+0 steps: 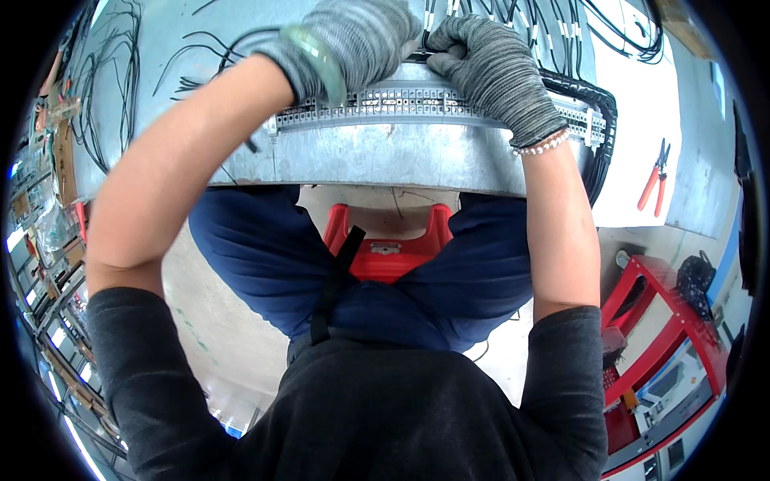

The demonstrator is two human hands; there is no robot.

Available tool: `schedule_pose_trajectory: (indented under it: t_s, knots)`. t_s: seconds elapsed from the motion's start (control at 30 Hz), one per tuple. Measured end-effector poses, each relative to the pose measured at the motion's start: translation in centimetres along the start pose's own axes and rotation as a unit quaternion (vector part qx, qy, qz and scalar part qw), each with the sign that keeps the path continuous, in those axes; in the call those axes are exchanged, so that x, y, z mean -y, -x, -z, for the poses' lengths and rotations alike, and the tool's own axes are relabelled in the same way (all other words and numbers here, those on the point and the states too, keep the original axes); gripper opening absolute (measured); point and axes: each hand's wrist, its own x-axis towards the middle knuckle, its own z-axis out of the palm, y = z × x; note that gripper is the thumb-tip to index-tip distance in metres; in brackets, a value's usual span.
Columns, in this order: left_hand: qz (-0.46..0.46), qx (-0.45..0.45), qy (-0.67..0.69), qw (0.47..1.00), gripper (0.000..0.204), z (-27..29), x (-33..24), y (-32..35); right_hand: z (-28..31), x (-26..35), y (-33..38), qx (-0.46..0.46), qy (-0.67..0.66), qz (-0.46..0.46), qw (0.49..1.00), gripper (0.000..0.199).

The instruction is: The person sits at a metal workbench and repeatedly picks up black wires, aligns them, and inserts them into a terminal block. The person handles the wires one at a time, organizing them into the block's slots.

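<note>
Both my hands wear grey striped knit gloves and work close together at the far middle of a metal panel (353,160). My left hand (361,44) is slightly blurred, its fingers hidden behind its back; a pale green bangle circles the wrist. My right hand (497,72) is closed, thumb and forefinger pinched near the black wires, but what they hold is hidden. Under the hands runs a terminal block strip (377,104) with rows of metal contacts. Black wires (553,32) with white sleeves lie beyond the hands. A black cable bundle (605,120) bends around the strip's right end.
Red-handled cutters (656,180) lie on a white sheet (634,144) at the right. Loose black wires (120,88) spread over the panel's left. A red stool (385,260) stands between my legs, a red cart (674,321) at lower right. Shelving lines the left.
</note>
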Motion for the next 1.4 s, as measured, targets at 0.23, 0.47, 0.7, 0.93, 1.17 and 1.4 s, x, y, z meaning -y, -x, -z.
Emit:
schedule_pose_trajectory:
  t_s: [0.23,0.47,0.7,0.93,1.17,1.4]
  knots:
    - [0.165,0.101,0.081,0.978,0.025,1.2,-2.2,0.8,0.8,0.4,-1.3,-0.037,-0.037,0.030,0.998,0.027]
    - [0.161,0.096,0.037,0.982,0.029,0.5,-2.1,0.6,0.4,3.8,-6.9,-0.007,0.243,0.066,0.968,0.026]
    - [0.160,0.060,0.064,0.983,0.028,0.3,-2.0,1.1,0.8,3.0,-7.6,0.048,0.059,0.001,0.997,0.030]
    - [0.188,0.091,0.077,0.975,0.030,0.6,-2.0,0.9,3.2,2.8,-3.5,0.120,-0.259,-0.048,0.957,0.022]
    - [0.115,0.095,0.080,0.985,0.027,1.5,-1.9,0.5,1.5,0.1,-4.6,0.068,-0.359,-0.117,0.924,0.025]
    - [0.130,0.130,0.098,0.978,0.027,2.1,-1.2,-0.1,1.3,0.9,-5.5,0.018,-0.585,-0.151,0.796,0.021]
